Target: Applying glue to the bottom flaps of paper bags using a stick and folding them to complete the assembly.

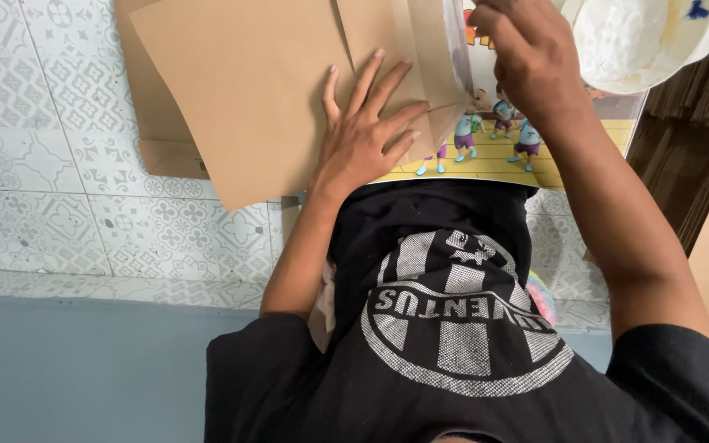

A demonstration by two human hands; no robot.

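The left hand point(363, 139) presses flat, fingers spread, on smooth brown paper point(248, 90) wrapping a glossy cartoon-printed book point(527, 148) over the patterned tile floor point(51, 189), while the right hand point(531, 53) pinches the folded paper edge.

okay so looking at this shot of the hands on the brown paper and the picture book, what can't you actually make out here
Head view only:
- Right hand: its fingertips are cut off by the top edge, so its grip is unclear.
- Picture book: mostly covered by the brown paper and both hands.
- Left hand: palm pressed flat, underside hidden.
- White round object: cropped at the corner, unidentifiable.
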